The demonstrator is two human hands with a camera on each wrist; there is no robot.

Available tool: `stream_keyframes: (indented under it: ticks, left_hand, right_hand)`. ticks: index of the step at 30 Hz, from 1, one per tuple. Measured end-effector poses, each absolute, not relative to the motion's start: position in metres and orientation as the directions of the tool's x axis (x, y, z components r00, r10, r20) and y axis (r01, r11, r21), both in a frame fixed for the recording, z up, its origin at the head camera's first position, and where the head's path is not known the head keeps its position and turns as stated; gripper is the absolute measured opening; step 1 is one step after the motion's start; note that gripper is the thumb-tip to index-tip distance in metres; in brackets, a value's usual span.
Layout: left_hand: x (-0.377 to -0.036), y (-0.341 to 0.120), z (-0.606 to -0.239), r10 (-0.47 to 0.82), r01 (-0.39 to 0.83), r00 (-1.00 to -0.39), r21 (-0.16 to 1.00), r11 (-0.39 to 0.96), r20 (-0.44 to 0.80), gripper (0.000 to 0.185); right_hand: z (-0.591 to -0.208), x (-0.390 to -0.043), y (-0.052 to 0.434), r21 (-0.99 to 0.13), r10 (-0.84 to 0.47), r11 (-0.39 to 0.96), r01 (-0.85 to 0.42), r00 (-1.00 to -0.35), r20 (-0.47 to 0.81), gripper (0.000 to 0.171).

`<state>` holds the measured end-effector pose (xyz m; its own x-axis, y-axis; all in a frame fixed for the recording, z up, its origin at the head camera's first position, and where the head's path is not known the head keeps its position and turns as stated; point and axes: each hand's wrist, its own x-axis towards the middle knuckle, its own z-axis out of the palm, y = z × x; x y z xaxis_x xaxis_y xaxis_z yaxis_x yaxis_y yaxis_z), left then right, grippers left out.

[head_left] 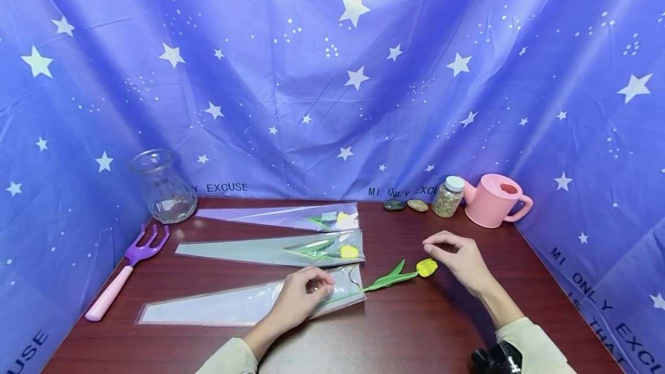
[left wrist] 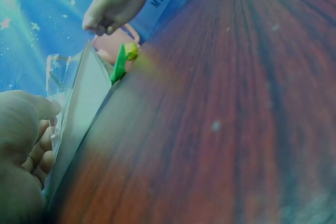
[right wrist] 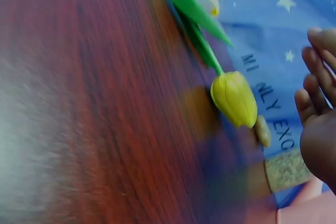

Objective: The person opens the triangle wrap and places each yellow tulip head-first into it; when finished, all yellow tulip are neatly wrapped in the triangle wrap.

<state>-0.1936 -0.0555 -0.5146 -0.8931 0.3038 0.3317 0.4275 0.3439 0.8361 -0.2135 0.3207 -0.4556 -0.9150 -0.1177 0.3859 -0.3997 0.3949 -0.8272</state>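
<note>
A yellow tulip [head_left: 427, 267] with a green stem and leaves lies on the dark wooden table [head_left: 415, 333]. Its stem end is inside the open mouth of the nearest clear plastic sleeve [head_left: 228, 306]. My left hand [head_left: 306, 290] grips that sleeve near its mouth; in the left wrist view its fingers [left wrist: 42, 148] pinch the sleeve [left wrist: 84, 98]. My right hand [head_left: 457, 255] hovers just beside the flower head with relaxed fingers and holds nothing. The right wrist view shows the tulip [right wrist: 233, 98] apart from my right fingers [right wrist: 320, 90].
Two more sleeves [head_left: 291, 218] [head_left: 249, 250], each holding a yellow tulip, lie further back. A glass vase [head_left: 163, 186] and a purple garden fork [head_left: 127, 270] sit at the left. Two stones [head_left: 405, 205], a jar [head_left: 448, 196] and a pink watering can [head_left: 493, 199] stand back right.
</note>
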Motion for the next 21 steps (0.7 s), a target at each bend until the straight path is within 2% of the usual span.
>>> stream_keyframes:
  ticks: [6,10,15,21]
  left_hand:
    - [-0.193,-0.056,-0.516,0.3,0.448,-0.885,0.825,0.344,0.356,0.015]
    - [-0.194,-0.055,-0.517,0.305,0.455,-0.881,0.824,0.337,0.362,0.012]
    - [-0.193,-0.055,-0.516,0.311,0.441,-0.886,0.836,0.326,0.345,0.008]
    - [-0.193,-0.055,-0.515,0.308,0.429,-0.891,0.842,0.327,0.334,0.014]
  right_hand:
    - [-0.47,-0.231,0.328,-0.805,-0.264,0.418,-0.422,-0.904,0.337,0.016]
    - [-0.482,-0.237,0.331,-0.775,-0.349,0.442,-0.452,-0.882,0.315,0.012]
    - [-0.494,-0.239,0.335,-0.741,-0.406,0.448,-0.5,-0.852,0.33,0.011]
    - [-0.5,-0.237,0.336,-0.724,-0.455,0.431,-0.539,-0.822,0.342,0.014]
